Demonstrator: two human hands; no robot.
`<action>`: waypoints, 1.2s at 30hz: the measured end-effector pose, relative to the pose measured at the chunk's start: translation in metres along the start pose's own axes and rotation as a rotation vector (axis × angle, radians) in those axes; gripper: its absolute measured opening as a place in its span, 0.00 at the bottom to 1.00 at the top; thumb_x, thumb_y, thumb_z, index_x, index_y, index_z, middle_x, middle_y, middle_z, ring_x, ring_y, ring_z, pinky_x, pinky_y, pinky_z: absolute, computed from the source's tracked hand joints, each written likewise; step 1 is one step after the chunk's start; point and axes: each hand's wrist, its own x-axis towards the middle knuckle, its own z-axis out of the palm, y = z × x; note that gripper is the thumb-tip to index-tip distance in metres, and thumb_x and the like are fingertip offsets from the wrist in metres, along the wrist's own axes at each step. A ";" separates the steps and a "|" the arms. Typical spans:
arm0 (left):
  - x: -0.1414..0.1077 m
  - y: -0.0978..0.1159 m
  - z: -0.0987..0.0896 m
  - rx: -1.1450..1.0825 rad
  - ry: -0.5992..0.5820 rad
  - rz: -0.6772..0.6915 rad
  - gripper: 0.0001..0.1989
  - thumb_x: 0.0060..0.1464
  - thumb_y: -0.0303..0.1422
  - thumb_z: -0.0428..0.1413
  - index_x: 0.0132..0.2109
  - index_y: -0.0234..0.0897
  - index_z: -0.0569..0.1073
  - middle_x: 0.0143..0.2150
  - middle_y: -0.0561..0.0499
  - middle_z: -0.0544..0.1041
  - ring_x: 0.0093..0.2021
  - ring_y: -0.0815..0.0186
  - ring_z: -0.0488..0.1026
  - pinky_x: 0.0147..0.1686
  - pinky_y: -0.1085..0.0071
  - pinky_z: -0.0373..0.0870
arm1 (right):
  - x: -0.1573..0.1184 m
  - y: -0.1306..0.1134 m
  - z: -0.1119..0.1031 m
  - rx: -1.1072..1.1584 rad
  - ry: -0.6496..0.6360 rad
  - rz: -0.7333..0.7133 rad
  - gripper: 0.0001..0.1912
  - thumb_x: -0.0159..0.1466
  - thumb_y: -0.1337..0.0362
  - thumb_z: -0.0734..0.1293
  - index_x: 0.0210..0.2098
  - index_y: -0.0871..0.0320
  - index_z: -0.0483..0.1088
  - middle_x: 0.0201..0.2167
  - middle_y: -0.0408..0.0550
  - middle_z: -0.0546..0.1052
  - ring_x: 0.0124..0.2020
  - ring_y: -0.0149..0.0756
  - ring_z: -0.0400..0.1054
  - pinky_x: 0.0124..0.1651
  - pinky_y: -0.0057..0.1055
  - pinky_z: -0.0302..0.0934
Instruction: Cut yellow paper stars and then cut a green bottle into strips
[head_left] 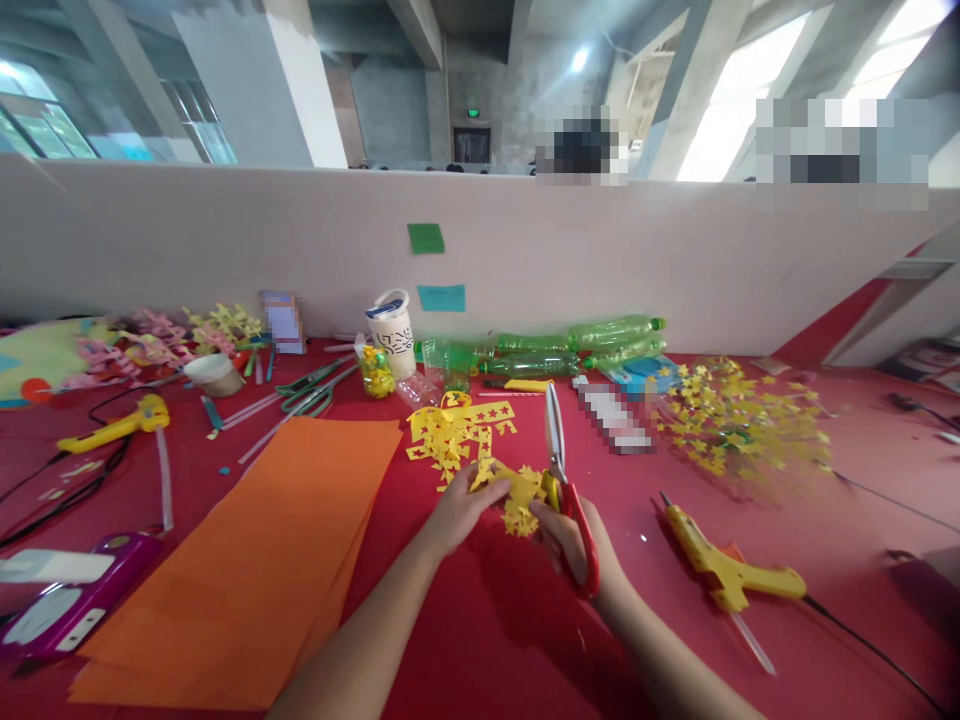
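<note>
My left hand (pixel 461 505) pinches the edge of a piece of yellow paper (pixel 517 485) above the red tabletop. My right hand (pixel 566 535) is closed on red-handled scissors (pixel 585 550), their blades pointing up and away from the paper. Its fingertips are close to the paper's right side, where small yellow stars (pixel 520 518) cluster; whether they touch it I cannot tell. Just beyond my hands lies a heap of yellow paper strips (pixel 439 435) with star-shaped holes. Some of the right fingers are hidden behind the scissor handles.
Orange sheets (pixel 247 540) lie stacked at left, near a purple device (pixel 82 600) and a yellow glue gun (pixel 120 425). Another glue gun (pixel 720 565) with its cord rests at right, before a yellow star spray (pixel 742 415). Green bottles (pixel 615 332) and a paper cup (pixel 391 335) line the partition (pixel 300 240).
</note>
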 end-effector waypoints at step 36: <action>0.021 0.013 -0.033 -0.169 0.106 0.296 0.08 0.51 0.38 0.58 0.36 0.40 0.71 0.26 0.56 0.71 0.22 0.71 0.66 0.18 0.76 0.63 | -0.001 -0.001 -0.016 -0.333 -0.446 -0.039 0.23 0.60 0.47 0.66 0.23 0.58 0.57 0.19 0.38 0.58 0.21 0.27 0.56 0.24 0.23 0.53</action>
